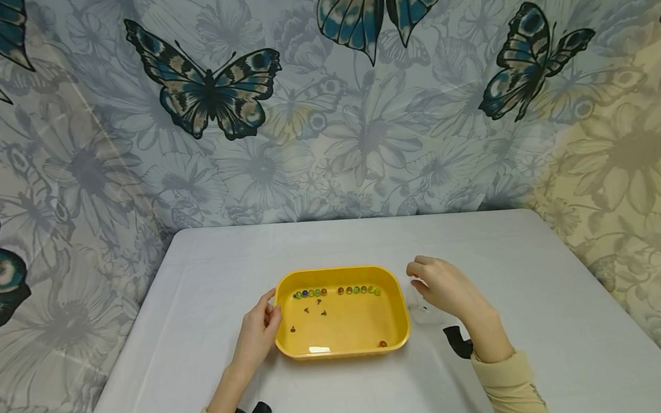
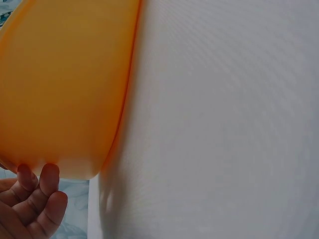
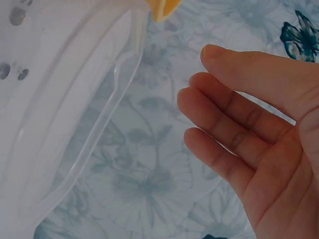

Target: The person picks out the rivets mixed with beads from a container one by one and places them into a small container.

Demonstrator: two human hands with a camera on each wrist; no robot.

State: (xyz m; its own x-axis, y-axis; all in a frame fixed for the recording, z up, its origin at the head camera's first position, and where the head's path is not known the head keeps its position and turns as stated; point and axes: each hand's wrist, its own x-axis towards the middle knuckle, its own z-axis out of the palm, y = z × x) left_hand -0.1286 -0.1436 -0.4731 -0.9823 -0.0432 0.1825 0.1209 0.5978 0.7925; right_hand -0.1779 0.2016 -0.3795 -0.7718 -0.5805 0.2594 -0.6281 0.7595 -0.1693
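Observation:
My left hand (image 1: 259,328) grips the left end of a yellow tray (image 1: 353,350) by its rim. In the left wrist view its fingertips (image 2: 50,174) rest against the tray's outer side. Inside the tray, a broken row of several glass marbles (image 1: 356,290), green, amber and blue, runs along the far wall. Several tiny brown pieces (image 1: 324,313) lie at the left, and an amber marble (image 1: 383,344) sits in the near right corner. Off the tray's right end, my right hand (image 1: 450,286) hovers near a clear plastic container (image 1: 427,313), fingers loosely bent with nothing between them.
A white table (image 1: 207,287) carries the tray and the container. Behind it hangs a cloth (image 1: 365,141) printed with butterflies and flowers. Black straps (image 1: 458,343) sit at both wrists.

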